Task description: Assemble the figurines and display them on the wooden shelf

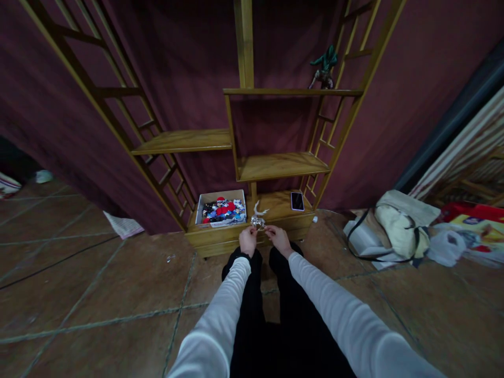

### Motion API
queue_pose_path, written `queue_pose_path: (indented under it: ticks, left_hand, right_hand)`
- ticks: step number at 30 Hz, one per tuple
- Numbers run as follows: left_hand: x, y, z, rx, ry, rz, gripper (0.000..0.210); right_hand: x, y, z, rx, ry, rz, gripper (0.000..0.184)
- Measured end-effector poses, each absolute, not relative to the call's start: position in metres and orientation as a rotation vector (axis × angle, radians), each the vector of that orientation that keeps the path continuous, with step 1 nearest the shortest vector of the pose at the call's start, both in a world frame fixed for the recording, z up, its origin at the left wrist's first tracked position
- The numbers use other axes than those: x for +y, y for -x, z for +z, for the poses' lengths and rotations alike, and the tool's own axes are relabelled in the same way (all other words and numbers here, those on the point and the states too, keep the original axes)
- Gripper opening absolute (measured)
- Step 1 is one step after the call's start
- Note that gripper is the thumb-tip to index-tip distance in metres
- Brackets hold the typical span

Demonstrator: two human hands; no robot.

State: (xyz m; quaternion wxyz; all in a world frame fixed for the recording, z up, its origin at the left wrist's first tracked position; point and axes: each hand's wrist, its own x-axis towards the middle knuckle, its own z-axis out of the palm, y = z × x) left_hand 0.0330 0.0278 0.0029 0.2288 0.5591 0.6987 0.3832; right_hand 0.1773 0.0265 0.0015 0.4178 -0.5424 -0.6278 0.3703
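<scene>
The left hand and right hand share a pinching grip on a silvery antlered figurine near the box.

There are two hands, one antlered figurine, one box and one phone.

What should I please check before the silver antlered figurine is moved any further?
1. Left hand on the silver figurine: ok, its fingers are at the near left side.
2. Right hand on it too: ok, fingertips at the near right side.
3. Antlers free of the fingers: ok, they stick out beyond both hands.
4. Firmness of the grip: cannot tell from this view.
5. Phone away from the hands: ok, it lies on the cabinet top, to the right.
6. Open box of small colourful items within its walls: cannot tell fully; it looks heaped.
</scene>
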Motion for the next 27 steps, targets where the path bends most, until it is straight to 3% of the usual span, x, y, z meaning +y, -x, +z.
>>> queue_pose_path:
  ticks: [9,27]
  left_hand:
    - [0.026,-0.029,-0.006,1.75,-1.403,1.252,0.012]
    - [0.015,-0.034,-0.001,1.811,-1.613,1.226,0.015]
  right_hand:
    - [0.03,-0.179,-0.006,-1.521,1.275,0.969,0.024]
    - [0.041,-0.176,-0.003,-1.587,1.383,0.868,0.03]
